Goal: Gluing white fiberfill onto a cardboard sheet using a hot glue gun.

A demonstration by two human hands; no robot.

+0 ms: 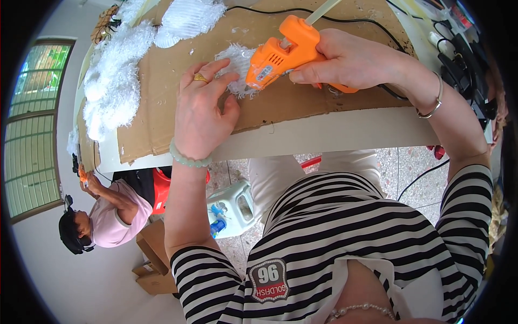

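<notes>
An orange hot glue gun [286,53] is gripped in my right hand [348,58], with a pale glue stick [324,9] standing out of its back end. The gun's nozzle points down and left at a small white fuzzy fabric piece [235,56], partly covered by the gun. Whether the nozzle touches the fabric, I cannot tell. My left hand [202,105] rests on the cardboard [264,116] with fingers apart, the fingertips at the left edge of that piece.
White shaggy material [116,75] is heaped along the cardboard's left side, and a ribbed white piece [189,21] lies at the far edge. A black cord [372,22] crosses the back. Dark devices [467,70] crowd the right. Another person [116,216] works at left; a plastic jug [232,208] stands below.
</notes>
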